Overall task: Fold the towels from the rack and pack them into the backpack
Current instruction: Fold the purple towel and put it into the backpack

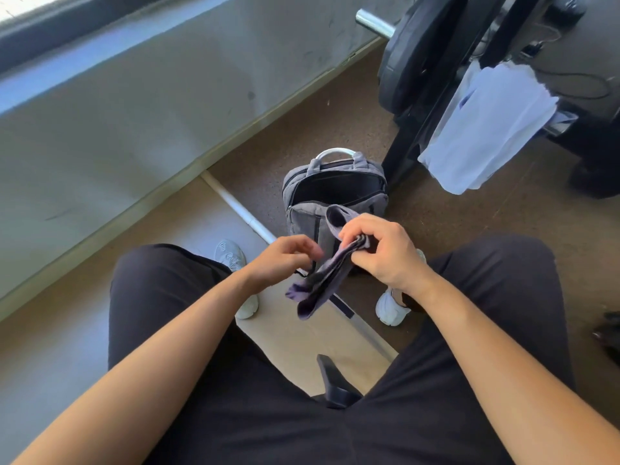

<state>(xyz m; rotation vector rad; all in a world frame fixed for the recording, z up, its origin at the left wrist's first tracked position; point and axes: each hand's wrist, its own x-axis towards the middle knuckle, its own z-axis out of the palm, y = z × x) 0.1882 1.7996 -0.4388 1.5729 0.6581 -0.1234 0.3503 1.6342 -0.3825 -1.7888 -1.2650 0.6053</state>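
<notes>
Floor (318, 129): brown matting, with pale boards at 7 o'clock.
Wall (134, 112): grey, at 10 o'clock.
Backpack (302, 213): unzipped, at 12 o'clock.
Dark towel (322, 280): pinched in right grip (379, 253); left grip (285, 260) curled alongside, contact unclear.
White towel (486, 129): on rack (412, 135), at 2 o'clock.

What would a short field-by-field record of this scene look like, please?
right grip: right grip pinches the dark cloth, which is partly folded and hangs down
left grip: left grip has curled fingers beside the cloth; contact unclear
backpack: grey backpack upright on the floor, main pocket unzipped
on rack: white towel draped over the black rack
nearby: weight plate
</notes>
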